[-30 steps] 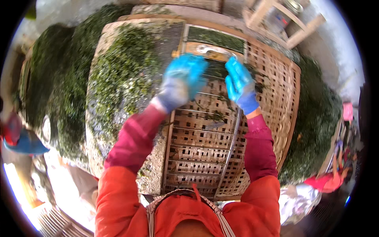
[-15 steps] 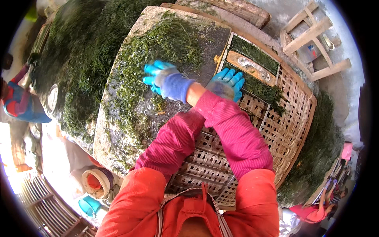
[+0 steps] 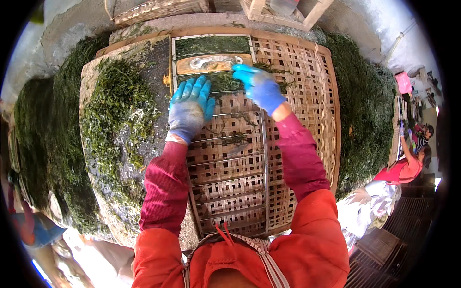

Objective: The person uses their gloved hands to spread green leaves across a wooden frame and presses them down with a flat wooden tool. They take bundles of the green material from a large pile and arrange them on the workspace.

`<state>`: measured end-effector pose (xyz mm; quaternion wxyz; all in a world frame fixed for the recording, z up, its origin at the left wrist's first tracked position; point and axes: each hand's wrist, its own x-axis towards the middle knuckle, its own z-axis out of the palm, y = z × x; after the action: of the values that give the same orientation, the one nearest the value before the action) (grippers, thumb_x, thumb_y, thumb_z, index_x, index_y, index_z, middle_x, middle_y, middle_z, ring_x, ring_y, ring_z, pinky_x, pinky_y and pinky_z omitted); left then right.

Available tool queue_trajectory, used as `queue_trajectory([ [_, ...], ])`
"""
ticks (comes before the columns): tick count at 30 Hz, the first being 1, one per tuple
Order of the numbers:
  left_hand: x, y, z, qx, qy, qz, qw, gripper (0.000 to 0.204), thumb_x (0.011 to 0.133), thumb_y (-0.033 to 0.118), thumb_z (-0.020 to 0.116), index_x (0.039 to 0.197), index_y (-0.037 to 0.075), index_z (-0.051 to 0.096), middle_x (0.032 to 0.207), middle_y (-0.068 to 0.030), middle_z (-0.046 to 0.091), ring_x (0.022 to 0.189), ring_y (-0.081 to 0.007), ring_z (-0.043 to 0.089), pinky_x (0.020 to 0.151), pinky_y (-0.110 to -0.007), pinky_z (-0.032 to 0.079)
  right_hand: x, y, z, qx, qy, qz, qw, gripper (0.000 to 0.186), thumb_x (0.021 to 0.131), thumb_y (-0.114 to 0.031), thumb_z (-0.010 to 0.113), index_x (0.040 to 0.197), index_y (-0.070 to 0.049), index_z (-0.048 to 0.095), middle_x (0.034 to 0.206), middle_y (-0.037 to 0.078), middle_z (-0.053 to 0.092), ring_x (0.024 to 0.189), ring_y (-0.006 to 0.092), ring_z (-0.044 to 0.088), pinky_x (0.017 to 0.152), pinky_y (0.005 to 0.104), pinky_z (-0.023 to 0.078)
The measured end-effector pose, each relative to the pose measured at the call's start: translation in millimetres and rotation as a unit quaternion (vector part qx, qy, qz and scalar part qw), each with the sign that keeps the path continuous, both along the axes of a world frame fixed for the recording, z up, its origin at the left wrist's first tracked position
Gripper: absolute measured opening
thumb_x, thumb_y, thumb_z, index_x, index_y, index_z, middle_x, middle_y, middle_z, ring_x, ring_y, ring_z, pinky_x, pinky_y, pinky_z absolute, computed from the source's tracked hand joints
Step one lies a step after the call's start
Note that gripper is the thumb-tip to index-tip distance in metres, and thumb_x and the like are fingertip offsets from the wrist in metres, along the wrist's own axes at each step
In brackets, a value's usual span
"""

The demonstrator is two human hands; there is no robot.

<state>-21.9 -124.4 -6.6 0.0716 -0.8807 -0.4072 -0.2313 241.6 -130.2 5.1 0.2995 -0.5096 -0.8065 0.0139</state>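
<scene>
My left hand (image 3: 187,108), in a blue and grey work glove, lies with its fingers stretched out beside the left rail of a metal frame (image 3: 265,158). My right hand (image 3: 259,89), gloved alike, points its extended fingers left over the shredded green seaweed (image 3: 228,82) in the frame's upper part; whether it touches it I cannot tell. Just above the hands a wooden block (image 3: 187,66) with a metal handle (image 3: 216,60) lies across the frame, with a flat green layer beyond it. Under the frame is a woven bamboo mat (image 3: 297,144).
A heap of loose seaweed (image 3: 120,96) sits on the dark board to the left. Larger green piles (image 3: 357,105) flank the table on both sides. A wooden stand (image 3: 283,14) is at the back. Another person (image 3: 408,165) is at far right, and a partly visible person (image 3: 33,228) at lower left.
My view has turned to the right. My right hand has moved from the loose seaweed across to the frame's right side, so the arms are no longer crossed. The left stays near the frame.
</scene>
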Motion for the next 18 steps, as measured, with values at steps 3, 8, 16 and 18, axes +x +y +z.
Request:
queue_trajectory([
  [3,-0.2,1.2,1.5,-0.022,0.009,0.01,1.0,0.048,0.098,0.035,0.058,0.139,0.01,0.06,0.148,-0.0119,0.056,0.136,-0.0335,0.052,0.119,-0.047,0.036,14.8,-26.7,27.3,0.168,-0.15,-0.06,0.972,0.036,0.089,-0.008,0.064,0.124,-0.01,0.071,0.141,0.009,0.063,0.132,0.0315,0.057,0.111,0.0446,0.047],
  [8,-9.9,0.8,-1.5,-0.042,-0.075,-0.04,0.996,0.047,0.098,0.034,0.06,0.139,0.01,0.061,0.147,-0.0133,0.058,0.136,-0.0338,0.055,0.121,-0.046,0.035,47.5,-30.0,44.3,-0.079,-0.099,0.0,0.992,0.051,0.093,-0.026,0.072,0.139,-0.01,0.06,0.152,0.015,0.053,0.144,0.0324,0.045,0.121,0.0493,0.035],
  [16,93.6,2.9,27.1,-0.24,0.072,-0.127,0.96,0.065,0.1,0.055,0.046,0.148,0.011,0.054,0.163,-0.0123,0.04,0.153,-0.0326,0.031,0.128,-0.045,0.016,60.1,5.1,15.5,-0.149,-0.246,-0.094,0.953,0.07,0.08,-0.022,0.076,0.144,-0.009,0.051,0.157,0.022,0.041,0.146,0.0368,0.04,0.12,0.0457,0.037],
  [18,109.3,7.9,17.3,-0.228,0.139,-0.082,0.96,0.07,0.099,0.058,0.043,0.149,0.011,0.052,0.163,-0.0123,0.04,0.154,-0.033,0.03,0.128,-0.045,0.015,34.0,25.4,39.7,-0.209,-0.238,-0.114,0.942,0.039,0.082,-0.018,0.071,0.118,-0.005,0.071,0.133,0.022,0.063,0.126,0.0357,0.06,0.106,0.0469,0.049],
])
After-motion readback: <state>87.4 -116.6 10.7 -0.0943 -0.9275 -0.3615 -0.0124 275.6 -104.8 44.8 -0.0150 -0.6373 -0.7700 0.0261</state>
